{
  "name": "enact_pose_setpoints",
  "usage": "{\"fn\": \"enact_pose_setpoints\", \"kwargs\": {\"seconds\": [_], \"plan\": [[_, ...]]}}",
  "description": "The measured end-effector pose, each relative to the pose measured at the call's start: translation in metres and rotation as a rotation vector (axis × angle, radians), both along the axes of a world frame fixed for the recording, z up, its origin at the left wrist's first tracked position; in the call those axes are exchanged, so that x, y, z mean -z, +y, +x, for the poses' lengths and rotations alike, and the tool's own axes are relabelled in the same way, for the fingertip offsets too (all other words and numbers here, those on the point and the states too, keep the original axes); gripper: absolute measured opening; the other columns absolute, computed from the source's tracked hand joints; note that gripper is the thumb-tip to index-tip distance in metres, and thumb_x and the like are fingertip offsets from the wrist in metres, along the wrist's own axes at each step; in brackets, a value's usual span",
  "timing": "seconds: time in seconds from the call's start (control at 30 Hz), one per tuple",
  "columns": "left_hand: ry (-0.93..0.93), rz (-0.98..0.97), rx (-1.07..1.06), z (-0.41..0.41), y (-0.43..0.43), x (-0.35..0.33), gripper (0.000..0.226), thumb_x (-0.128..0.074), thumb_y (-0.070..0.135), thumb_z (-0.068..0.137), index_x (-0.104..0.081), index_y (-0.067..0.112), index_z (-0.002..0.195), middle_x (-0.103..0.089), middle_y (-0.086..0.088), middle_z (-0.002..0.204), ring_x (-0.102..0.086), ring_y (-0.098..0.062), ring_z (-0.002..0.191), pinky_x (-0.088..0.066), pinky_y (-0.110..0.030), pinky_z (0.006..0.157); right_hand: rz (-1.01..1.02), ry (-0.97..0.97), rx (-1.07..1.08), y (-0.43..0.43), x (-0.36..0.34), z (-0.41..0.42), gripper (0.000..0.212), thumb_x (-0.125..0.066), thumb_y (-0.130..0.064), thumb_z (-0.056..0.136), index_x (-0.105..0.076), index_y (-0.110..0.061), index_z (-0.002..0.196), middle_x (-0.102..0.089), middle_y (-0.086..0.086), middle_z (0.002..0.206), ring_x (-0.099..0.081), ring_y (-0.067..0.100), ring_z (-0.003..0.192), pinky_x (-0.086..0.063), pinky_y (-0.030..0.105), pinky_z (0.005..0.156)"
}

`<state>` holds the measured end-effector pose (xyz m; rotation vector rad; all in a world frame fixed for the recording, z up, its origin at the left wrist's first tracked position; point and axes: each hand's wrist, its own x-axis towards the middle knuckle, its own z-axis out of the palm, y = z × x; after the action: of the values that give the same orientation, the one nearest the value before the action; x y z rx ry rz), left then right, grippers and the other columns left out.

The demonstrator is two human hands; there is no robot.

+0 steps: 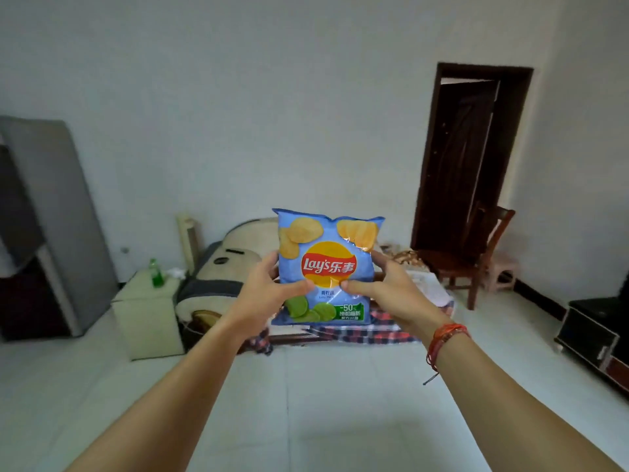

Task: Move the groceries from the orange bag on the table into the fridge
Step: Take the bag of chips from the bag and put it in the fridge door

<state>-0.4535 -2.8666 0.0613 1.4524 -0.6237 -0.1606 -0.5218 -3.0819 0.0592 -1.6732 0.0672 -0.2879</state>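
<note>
A glossy, pale-blue foil crisp bag (328, 267), puffed and crinkled along its sealed top edge, is held upright in mid-air at the centre of the view. It is printed with yellow crisps, a red-and-yellow round logo and green lime slices near the bottom. The left hand (269, 284) grasps its left edge and the right hand (381, 287) its right edge. Each thumb is pressed flat on the printed front and the fingers are wrapped round behind. A braided orange-red string bracelet (446, 338) circles the right wrist.

The bag is well apart from the tall grey, smooth-sided fridge (51, 216), which stands at the far left against the white wall. Right of the fridge sits a cream box-shaped padded stool (146, 318) with a green glass bottle (156, 274) upright on top. Beyond the bag lies a bed with a cream quilted cover (231, 264) and a red-and-blue checked cloth (360, 332). Further right are a dark wooden chair (476, 253), a dark wooden door frame (469, 158) and a low black cabinet (592, 332). The near floor is pale, smooth tile (306, 403).
</note>
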Motion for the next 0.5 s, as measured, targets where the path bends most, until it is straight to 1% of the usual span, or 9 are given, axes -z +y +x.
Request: {"fn": "enact_pose_setpoints", "kwargs": {"seconds": [0.1,0.13,0.2,0.27,0.37,0.4,0.5], "plan": [[-0.010,0.009,-0.147,-0.012,0.046,0.000,0.047,-0.076,-0.008,0.077,-0.063,0.012,0.116,-0.076,-0.003,0.099,-0.074,-0.015,0.084,-0.055,-0.022,0.062,-0.002,-0.001,-0.154,0.038,0.000,0.022,0.063,-0.083,-0.003,0.079,-0.058,-0.024,0.133,-0.078,0.007,0.108,-0.077,0.025,0.094,-0.061,0.046,0.087],[-0.017,0.013,-0.195,-0.015,0.064,0.000,0.046,-0.075,-0.009,0.076,-0.063,0.013,0.116,-0.076,-0.003,0.098,-0.073,-0.015,0.084,-0.056,-0.022,0.063,-0.002,0.000,-0.198,0.054,0.000,0.029,0.062,-0.083,-0.003,0.080,-0.058,-0.024,0.132,-0.078,0.007,0.108,-0.077,0.025,0.094,-0.061,0.046,0.087],[-0.029,0.013,-0.283,-0.023,0.100,0.000,0.046,-0.076,-0.009,0.076,-0.064,0.015,0.114,-0.076,-0.003,0.099,-0.074,-0.019,0.088,-0.058,-0.026,0.069,-0.004,-0.014,-0.286,0.090,0.000,0.041,0.060,-0.082,-0.001,0.079,-0.060,-0.024,0.130,-0.077,0.006,0.109,-0.076,0.025,0.096,-0.061,0.044,0.085],[-0.031,0.006,-0.381,-0.035,0.138,-0.001,0.046,-0.076,-0.009,0.075,-0.065,0.015,0.113,-0.077,-0.001,0.097,-0.074,-0.019,0.088,-0.058,-0.027,0.069,-0.003,-0.040,-0.382,0.129,0.000,0.049,0.063,-0.083,0.001,0.078,-0.060,-0.024,0.131,-0.077,0.006,0.113,-0.075,0.026,0.100,-0.061,0.043,0.084],[-0.027,-0.004,-0.513,-0.057,0.192,-0.002,0.046,-0.077,-0.008,0.075,-0.064,0.014,0.113,-0.076,-0.004,0.097,-0.074,-0.021,0.088,-0.058,-0.029,0.068,-0.013,-0.068,-0.503,0.186,-0.004,0.052,0.063,-0.082,0.001,0.079,-0.059,-0.025,0.132,-0.076,0.006,0.114,-0.075,0.026,0.099,-0.062,0.034,0.073],[-0.029,-0.002,-0.548,-0.065,0.209,-0.001,0.046,-0.077,-0.008,0.074,-0.064,0.014,0.113,-0.076,-0.005,0.098,-0.074,-0.022,0.088,-0.058,-0.030,0.068,-0.008,-0.066,-0.538,0.205,-0.005,0.051,0.063,-0.081,0.001,0.079,-0.058,-0.025,0.132,-0.076,0.006,0.115,-0.075,0.025,0.099,-0.062,0.035,0.073],[-0.024,0.002,-0.640,-0.093,0.257,-0.001,0.046,-0.078,-0.006,0.074,-0.063,0.013,0.113,-0.076,-0.004,0.098,-0.074,-0.022,0.087,-0.058,-0.029,0.066,-0.016,-0.040,-0.640,0.258,-0.003,0.047,0.066,-0.081,0.000,0.079,-0.056,-0.025,0.135,-0.074,0.004,0.117,-0.075,0.024,0.101,-0.062,0.047,0.086]]}}
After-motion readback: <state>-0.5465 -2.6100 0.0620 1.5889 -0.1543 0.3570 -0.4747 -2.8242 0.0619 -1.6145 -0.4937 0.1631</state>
